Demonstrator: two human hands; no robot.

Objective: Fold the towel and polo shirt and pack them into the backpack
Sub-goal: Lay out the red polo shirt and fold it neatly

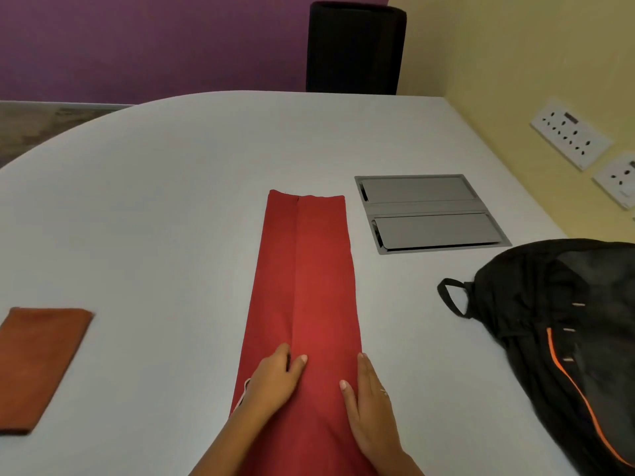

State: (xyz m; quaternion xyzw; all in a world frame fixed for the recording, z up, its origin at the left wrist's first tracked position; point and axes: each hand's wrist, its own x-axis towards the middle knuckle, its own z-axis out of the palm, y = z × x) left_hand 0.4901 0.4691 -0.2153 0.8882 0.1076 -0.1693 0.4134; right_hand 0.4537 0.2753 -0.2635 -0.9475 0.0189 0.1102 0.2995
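1. Head view: my left hand (275, 379) and right hand (369, 407) lie flat, fingers straight, pressing the near end of the red polo shirt (305, 286).
2. The shirt, folded into a long strip, runs away from me on the white table (171, 201).
3. Left of it lies the folded orange towel (37, 365); right, the black backpack (567, 321).
4. Beyond the backpack, right of the shirt's far end, sits a grey cable hatch (429, 213).

A matt, smooth red cloth shirt (305, 297) lies folded into a long strip on a smooth, matt pale grey table (165, 207). To the left lies a folded rust-orange towel (37, 365) with a soft, slightly fuzzy cloth surface. On the right sits a black fabric backpack (563, 324), creased, with orange trim. A grey panel (429, 213) with a dull metallic look is set into the tabletop.
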